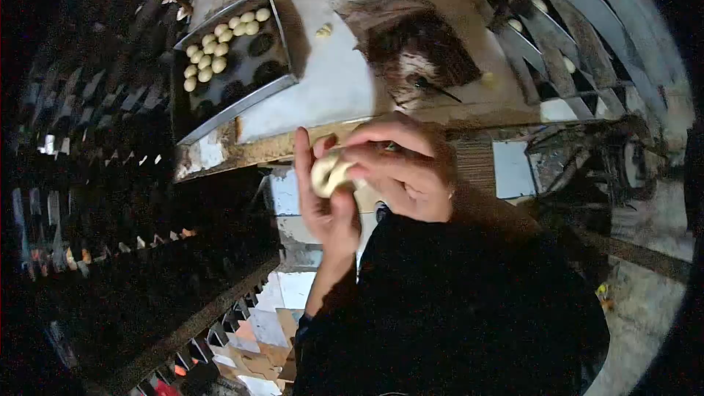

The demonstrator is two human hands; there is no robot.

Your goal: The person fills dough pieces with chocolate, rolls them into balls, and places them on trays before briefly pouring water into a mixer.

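Note:
A pale, smooth lump of dough (324, 175) is held between my two hands, in front of the table's near edge. My left hand (320, 209) cups it from the left and below, its index finger stretched upward and its thumb against the lump. From the right, the fingers of my right hand (400, 169) close onto the dough, and the sleeve of that arm is black. Part of the lump is hidden behind my right fingers. Beyond my hands, a metal tray (238, 108) on the table carries several round dough balls (218, 50) in rows.
A dark, stained cloth or sheet (418, 40) lies on the table (334, 81), with a dark-handled tool (434, 88) on it. A small dough scrap (323, 31) sits beside the tray. Metal racks (546, 37) with several pale balls stand at right. Cardboard pieces (268, 352) lie below.

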